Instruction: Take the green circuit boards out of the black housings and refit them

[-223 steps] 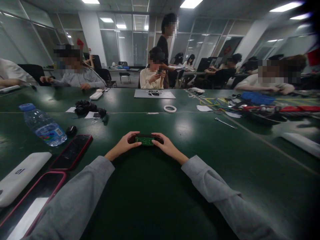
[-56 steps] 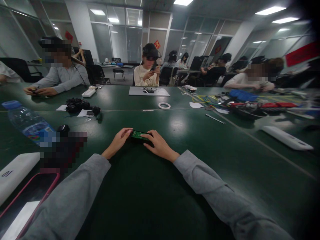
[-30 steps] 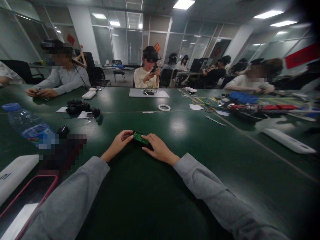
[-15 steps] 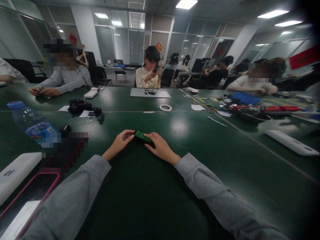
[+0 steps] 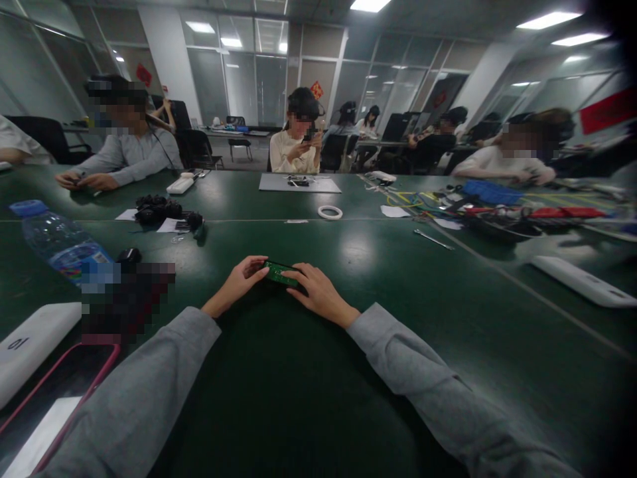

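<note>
A small green circuit board [image 5: 279, 273] with a dark edge is held between my two hands, just over the green table [image 5: 308, 372]. My left hand [image 5: 245, 279] grips its left end, thumb on the near side and fingers behind. On the right end, my right hand [image 5: 318, 289] has its thumb and fingers closed around the board. The underside of the board is hidden.
A plastic bottle [image 5: 64, 242], a white case [image 5: 37, 345] and a red-rimmed phone [image 5: 64, 385] lie at left. Beyond are black parts [image 5: 159, 211], a tape roll [image 5: 330, 212], a wrench [image 5: 434, 239] and tangled cables [image 5: 478, 209]. Several people sit around.
The board has turned to lie more level and shows more of its green face. Its left end now sits in my left hand, and my right fingers have shifted slightly.
</note>
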A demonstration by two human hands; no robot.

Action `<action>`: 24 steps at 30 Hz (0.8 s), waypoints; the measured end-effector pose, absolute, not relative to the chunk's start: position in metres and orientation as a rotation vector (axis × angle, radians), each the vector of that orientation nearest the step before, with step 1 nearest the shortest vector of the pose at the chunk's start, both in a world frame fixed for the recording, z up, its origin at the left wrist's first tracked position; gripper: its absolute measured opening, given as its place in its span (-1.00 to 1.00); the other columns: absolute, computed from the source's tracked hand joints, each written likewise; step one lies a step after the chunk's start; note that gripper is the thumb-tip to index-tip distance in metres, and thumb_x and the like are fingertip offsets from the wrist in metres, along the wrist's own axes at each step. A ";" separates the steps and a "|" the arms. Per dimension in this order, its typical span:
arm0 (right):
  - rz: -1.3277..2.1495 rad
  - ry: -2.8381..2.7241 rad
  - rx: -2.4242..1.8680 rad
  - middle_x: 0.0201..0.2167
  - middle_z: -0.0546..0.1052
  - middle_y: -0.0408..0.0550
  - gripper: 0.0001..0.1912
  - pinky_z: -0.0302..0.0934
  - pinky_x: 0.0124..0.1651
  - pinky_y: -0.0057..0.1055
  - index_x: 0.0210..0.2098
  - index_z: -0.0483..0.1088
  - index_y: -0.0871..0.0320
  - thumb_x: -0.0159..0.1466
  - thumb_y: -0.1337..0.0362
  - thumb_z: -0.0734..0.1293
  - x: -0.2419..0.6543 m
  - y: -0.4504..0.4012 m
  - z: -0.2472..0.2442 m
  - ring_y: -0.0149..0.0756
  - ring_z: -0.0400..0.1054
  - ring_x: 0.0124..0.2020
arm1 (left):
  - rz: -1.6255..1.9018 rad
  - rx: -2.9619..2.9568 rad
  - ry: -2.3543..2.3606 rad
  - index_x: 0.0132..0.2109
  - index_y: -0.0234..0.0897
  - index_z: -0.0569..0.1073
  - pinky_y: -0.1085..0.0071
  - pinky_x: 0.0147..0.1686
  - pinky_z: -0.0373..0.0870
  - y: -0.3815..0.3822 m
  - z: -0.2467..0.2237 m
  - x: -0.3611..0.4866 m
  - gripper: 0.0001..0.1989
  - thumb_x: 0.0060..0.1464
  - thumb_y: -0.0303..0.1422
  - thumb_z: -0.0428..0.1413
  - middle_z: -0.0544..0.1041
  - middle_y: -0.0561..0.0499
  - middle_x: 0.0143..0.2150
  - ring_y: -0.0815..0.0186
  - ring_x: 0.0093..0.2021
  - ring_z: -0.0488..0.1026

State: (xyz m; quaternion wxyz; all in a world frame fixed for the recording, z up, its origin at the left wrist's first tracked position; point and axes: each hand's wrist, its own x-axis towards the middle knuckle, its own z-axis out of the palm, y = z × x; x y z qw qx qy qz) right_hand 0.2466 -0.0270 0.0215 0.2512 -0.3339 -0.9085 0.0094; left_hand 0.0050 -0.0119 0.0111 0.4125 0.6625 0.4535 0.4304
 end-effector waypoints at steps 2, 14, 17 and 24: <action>0.022 -2.477 -0.910 0.08 0.28 0.07 -0.58 0.23 0.04 -0.10 0.17 0.18 0.03 0.33 0.25 0.26 0.247 -0.027 0.022 -0.09 0.22 0.06 | 1.067 1.674 1.131 0.08 -0.28 0.34 0.17 0.14 0.30 -0.011 0.011 0.005 -0.55 0.08 -0.17 0.11 0.42 -0.15 0.11 0.20 0.10 0.39; 0.156 -2.438 -0.926 0.00 0.34 0.06 -0.50 0.28 0.01 -0.09 0.20 0.13 0.06 0.30 0.20 0.29 0.246 -0.026 0.020 -0.12 0.29 -0.03 | 1.053 1.678 1.169 0.07 -0.28 0.36 0.18 0.11 0.31 -0.014 0.015 0.005 -0.60 0.17 -0.16 0.00 0.45 -0.12 0.08 0.21 0.08 0.41; 0.179 -2.398 -0.936 0.03 0.34 0.08 -0.41 0.26 0.05 -0.07 0.24 0.05 0.11 0.29 0.17 0.31 0.247 -0.025 0.018 -0.11 0.29 0.01 | 1.057 1.673 1.163 0.07 -0.26 0.36 0.18 0.11 0.31 -0.013 0.014 0.004 -0.61 0.17 -0.16 0.01 0.45 -0.12 0.08 0.21 0.07 0.41; 0.177 -2.372 -0.972 0.02 0.35 0.11 -0.40 0.26 0.06 -0.05 0.23 0.06 0.14 0.29 0.13 0.30 0.246 -0.025 0.014 -0.08 0.30 0.02 | 1.072 1.693 1.176 0.07 -0.26 0.37 0.20 0.10 0.31 -0.011 0.011 0.003 -0.60 0.18 -0.15 -0.01 0.45 -0.11 0.07 0.22 0.07 0.41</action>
